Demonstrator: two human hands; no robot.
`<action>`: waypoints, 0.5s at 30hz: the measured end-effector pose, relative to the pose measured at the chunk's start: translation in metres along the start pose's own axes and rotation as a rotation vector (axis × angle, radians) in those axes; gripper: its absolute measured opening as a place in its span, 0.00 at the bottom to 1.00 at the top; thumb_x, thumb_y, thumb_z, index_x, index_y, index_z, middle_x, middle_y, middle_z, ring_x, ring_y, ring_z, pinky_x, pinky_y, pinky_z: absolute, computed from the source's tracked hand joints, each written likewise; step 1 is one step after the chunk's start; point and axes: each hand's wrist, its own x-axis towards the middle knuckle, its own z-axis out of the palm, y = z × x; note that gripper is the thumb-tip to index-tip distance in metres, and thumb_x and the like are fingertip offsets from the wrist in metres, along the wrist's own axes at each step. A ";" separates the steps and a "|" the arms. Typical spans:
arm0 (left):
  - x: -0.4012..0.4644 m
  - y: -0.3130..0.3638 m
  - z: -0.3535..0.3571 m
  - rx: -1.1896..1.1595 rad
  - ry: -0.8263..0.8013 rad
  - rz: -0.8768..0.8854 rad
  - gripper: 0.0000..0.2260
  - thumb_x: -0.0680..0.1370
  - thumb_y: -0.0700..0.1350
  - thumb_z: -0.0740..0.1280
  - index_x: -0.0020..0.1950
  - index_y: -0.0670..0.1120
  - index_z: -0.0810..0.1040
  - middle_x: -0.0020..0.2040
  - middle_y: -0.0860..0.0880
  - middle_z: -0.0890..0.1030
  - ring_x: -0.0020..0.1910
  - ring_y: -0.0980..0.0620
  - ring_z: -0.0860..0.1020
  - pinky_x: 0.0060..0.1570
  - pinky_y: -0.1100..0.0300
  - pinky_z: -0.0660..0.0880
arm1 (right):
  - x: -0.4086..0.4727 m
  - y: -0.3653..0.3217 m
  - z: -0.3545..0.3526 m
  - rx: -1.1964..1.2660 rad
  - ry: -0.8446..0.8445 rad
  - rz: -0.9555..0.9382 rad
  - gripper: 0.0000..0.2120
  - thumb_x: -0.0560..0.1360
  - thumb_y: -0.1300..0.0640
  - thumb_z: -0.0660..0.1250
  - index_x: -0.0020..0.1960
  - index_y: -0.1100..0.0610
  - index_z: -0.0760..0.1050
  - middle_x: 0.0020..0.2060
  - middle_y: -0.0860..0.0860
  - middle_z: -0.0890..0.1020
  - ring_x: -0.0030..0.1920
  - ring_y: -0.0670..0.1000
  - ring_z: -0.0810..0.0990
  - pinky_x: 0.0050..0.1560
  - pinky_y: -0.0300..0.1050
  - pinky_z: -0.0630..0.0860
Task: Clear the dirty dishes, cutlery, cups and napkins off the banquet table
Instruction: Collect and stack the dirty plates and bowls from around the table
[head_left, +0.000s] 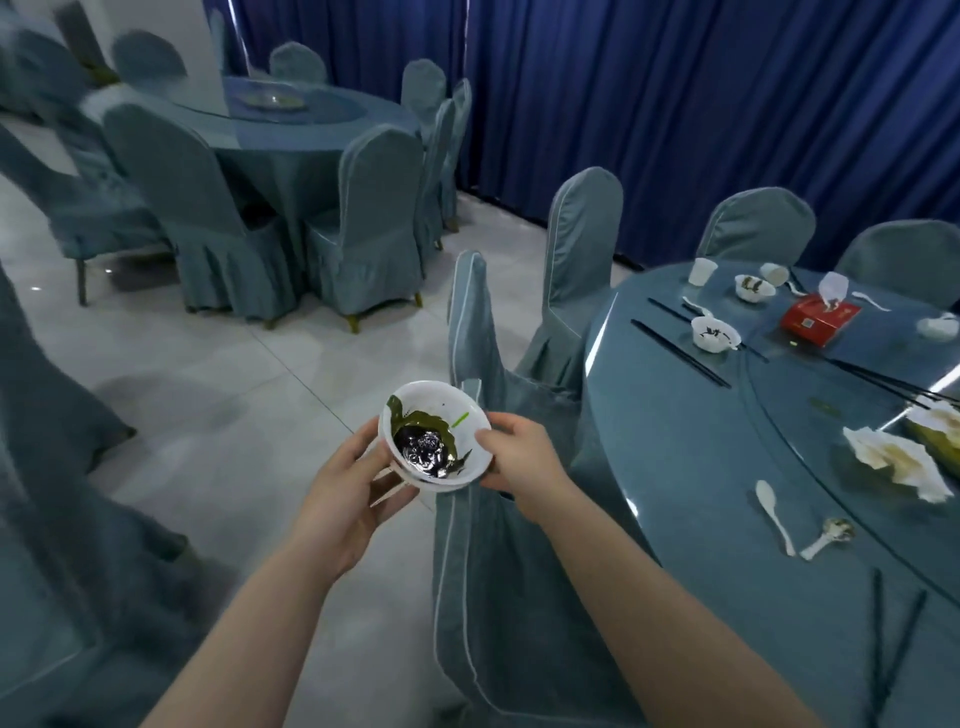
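Between my two hands, off to the left of the round blue-grey bench (691, 457), the white bowl of dark green leftovers (435, 441) sits level: left hand (358, 480) cradles underneath, right hand (511, 454) pinches the rim, so nothing spills. More dishes wait right.

Dim bluish indoor light, white glare streaks on the glossy surface (675, 441), blurred edges, wide-angle bending at corners

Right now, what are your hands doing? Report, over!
Left hand and right hand both holding dirty bowl, off the table. Bowls, spoons, chopsticks, napkins left on banquet table. Covered chair stands close below the bowl.
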 end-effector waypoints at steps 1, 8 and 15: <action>0.000 0.004 -0.009 -0.016 0.024 -0.006 0.09 0.80 0.48 0.63 0.55 0.55 0.81 0.47 0.49 0.85 0.44 0.52 0.83 0.42 0.59 0.80 | 0.001 -0.003 0.011 -0.018 -0.015 -0.015 0.11 0.74 0.66 0.62 0.50 0.54 0.79 0.43 0.53 0.84 0.38 0.49 0.84 0.33 0.42 0.80; 0.020 0.034 -0.069 -0.015 0.064 -0.026 0.12 0.79 0.45 0.65 0.62 0.51 0.77 0.51 0.47 0.84 0.48 0.49 0.83 0.47 0.58 0.78 | 0.035 -0.010 0.070 -0.074 -0.085 -0.027 0.10 0.72 0.69 0.66 0.50 0.59 0.80 0.42 0.54 0.84 0.42 0.52 0.85 0.39 0.43 0.82; 0.096 0.061 -0.116 -0.041 0.069 -0.079 0.16 0.78 0.38 0.65 0.65 0.48 0.75 0.46 0.47 0.85 0.42 0.50 0.84 0.39 0.60 0.81 | 0.112 -0.017 0.116 -0.079 -0.119 0.006 0.09 0.71 0.68 0.70 0.45 0.55 0.80 0.42 0.54 0.85 0.40 0.51 0.85 0.39 0.41 0.82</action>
